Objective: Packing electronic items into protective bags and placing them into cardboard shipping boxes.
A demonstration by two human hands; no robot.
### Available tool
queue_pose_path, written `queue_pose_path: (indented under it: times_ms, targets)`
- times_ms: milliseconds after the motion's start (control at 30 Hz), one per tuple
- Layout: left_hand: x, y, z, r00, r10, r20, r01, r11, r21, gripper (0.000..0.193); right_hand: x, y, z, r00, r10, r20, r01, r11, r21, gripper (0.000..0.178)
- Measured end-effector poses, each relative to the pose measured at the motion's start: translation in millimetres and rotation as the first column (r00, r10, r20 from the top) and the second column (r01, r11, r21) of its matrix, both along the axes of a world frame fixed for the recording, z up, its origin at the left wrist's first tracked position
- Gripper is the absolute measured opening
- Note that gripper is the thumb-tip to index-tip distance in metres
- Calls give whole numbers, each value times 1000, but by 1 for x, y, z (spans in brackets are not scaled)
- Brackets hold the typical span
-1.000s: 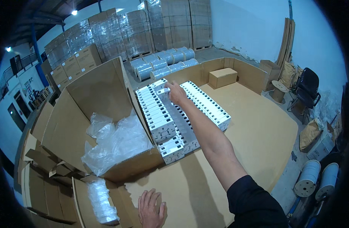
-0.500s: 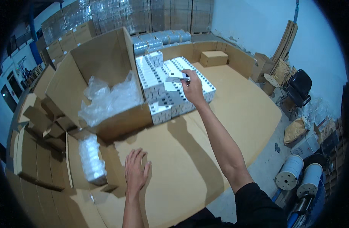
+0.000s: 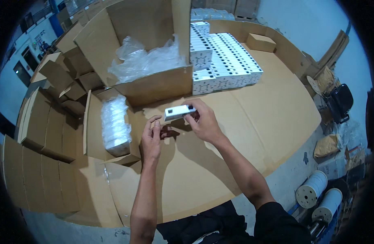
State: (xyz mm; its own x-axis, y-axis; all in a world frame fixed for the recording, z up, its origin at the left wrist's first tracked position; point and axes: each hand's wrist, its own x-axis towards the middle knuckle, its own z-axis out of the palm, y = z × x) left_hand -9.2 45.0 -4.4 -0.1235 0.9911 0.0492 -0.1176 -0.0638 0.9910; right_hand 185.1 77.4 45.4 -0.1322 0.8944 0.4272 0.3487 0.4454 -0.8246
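Observation:
A slim white box with dark square marks is gripped at its right end by my right hand, above the cardboard-covered table. My left hand is just left of the box's free end, thumb and fingers apart, holding nothing. Behind my right hand, many matching white boxes stand in tight rows, with a taller stack at their left. To the left of my left hand is an open carton holding a row of bubble-wrapped packs.
A large open carton with loose clear bubble wrap stands at the back. Folded cartons line the left side. A small closed carton sits at the far right of the table. Cable spools and a black chair are beyond the right edge.
My right hand has brought the white box from above the stacked rows toward me, near my left hand. My left hand has lifted off the table and turned toward the box. The view has shifted.

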Motion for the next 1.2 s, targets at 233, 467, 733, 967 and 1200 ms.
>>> queue_pose_path:
  times_ms: [233, 467, 733, 967, 1200]
  targets:
    - [-13, 14, -15, 994, 39, 103, -41, 999, 20, 35, -20, -3, -16, 980, 187, -61, -191, 979, -71, 27]
    - [2, 33, -9, 996, 51, 71, -58, 994, 97, 39, -14, 23, -55, 952, 120, -282, -157, 982, -110, 20]
    - [0, 38, -21, 965, 91, -245, -56, 988, 145, 42, -15, 33, -66, 965, 22, -260, -59, 989, -136, 33]
    - [1, 33, -10, 910, 139, -392, -100, 988, 120, 42, -14, 33, -62, 991, 45, -126, -65, 985, -158, 38]
    - [4, 27, -6, 850, 254, -461, -136, 952, 274, 70, -14, 31, -61, 988, 81, -130, -99, 986, -132, 50]
